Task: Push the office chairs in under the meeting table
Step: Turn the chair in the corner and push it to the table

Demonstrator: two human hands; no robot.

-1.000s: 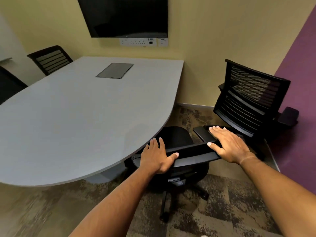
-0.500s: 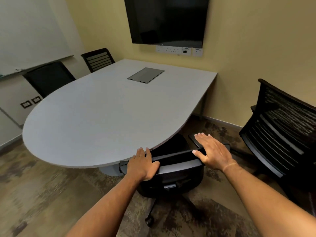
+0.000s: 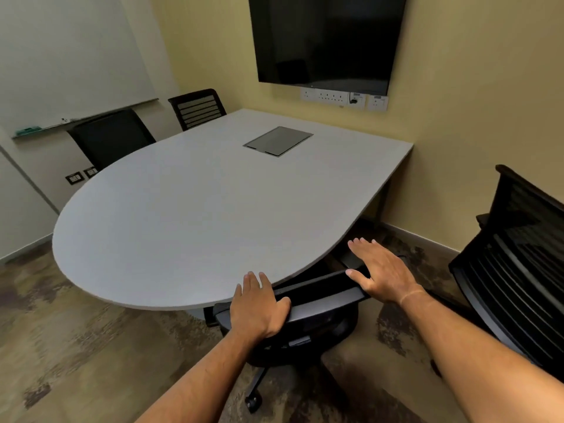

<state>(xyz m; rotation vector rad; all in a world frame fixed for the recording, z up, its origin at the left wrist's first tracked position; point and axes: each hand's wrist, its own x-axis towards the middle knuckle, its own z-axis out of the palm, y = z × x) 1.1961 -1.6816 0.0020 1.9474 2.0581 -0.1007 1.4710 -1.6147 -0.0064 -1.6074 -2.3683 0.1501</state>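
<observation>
A black office chair [image 3: 317,306] stands right before me, its seat tucked under the rounded end of the grey meeting table [image 3: 189,215]. My left hand [image 3: 259,306] lies over the left end of the chair's backrest top, thumb hooked on its rim. My right hand [image 3: 381,270] rests flat on the right end of the backrest, fingers stretched forward. A second black mesh chair [image 3: 518,264] stands away from the table at the right. Two more black chairs, one with a solid back [image 3: 113,138] and one with a slatted back [image 3: 198,108], sit close against the table's far left side.
A dark screen [image 3: 329,41] hangs on the yellow wall over a socket strip [image 3: 345,97]. A whiteboard [image 3: 70,53] with a tray fills the left wall. A grey cable hatch [image 3: 277,141] is set in the tabletop. Patterned carpet [image 3: 76,346] spreads at the left.
The chair has rolled forward, further under the table's edge, with both hands still on its backrest. My view has swung left, and the mesh chair at the right has slid toward the frame's edge.
</observation>
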